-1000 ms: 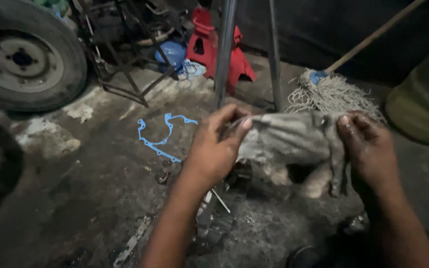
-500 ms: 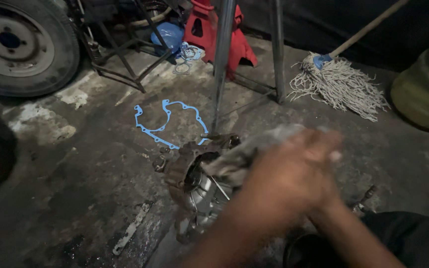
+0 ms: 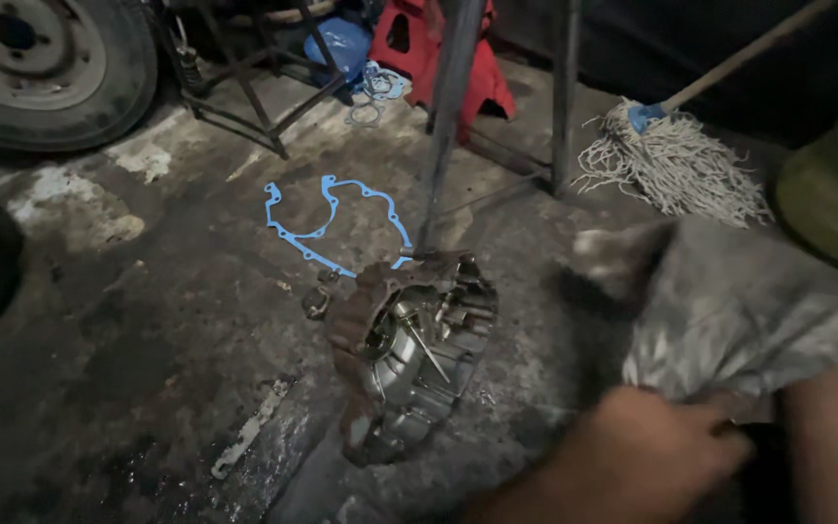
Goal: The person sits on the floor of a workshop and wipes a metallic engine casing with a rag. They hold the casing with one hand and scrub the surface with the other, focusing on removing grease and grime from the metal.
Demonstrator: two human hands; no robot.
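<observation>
Rag (image 3: pixel 739 320), grey and dirty, is held bunched at lower right by the left hand (image 3: pixel 652 451) with fingers shut on it, and could be dropped onto the oily engine part (image 3: pixel 414 349) below if gripped loosely.

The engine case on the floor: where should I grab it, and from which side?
Grip the engine case by its outer rim, one hand on the upper edge near the pole and one on the lower end, coming from above. It lies open face up with gears and a shaft exposed in the middle, so keep fingers off the centre. It looks oily; the rag in hand might help the hold.
</observation>
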